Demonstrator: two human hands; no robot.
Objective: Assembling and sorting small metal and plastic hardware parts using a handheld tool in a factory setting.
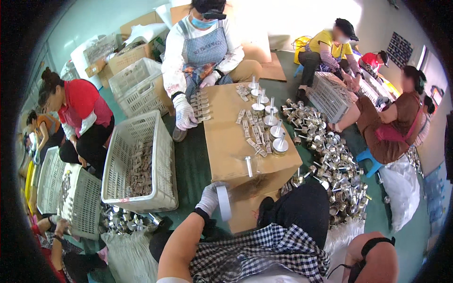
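Observation:
My left hand (208, 200), in a pale glove with a black wristband, grips a roll of tape (223, 203) seen nearly edge-on beside the near left corner of a cardboard box (222, 137). Part of my right arm (373, 264) shows at the lower right; its hand is not visible. A metal post (248, 166) lies near the box's front edge, with what looks like clear film beside it. Round metal discs with upright stems (280, 144) stand along the right side. Small flat metal clips (255, 134) lie next to them.
Across the box, a masked co-worker's gloved hand (185, 112) touches a row of clips (200, 104). A white crate (107, 181) of clips stands left. Stemmed metal parts (337, 165) heap on the floor at right. Other people sit around, near a blue stool (369, 160) and plastic bag (400, 188).

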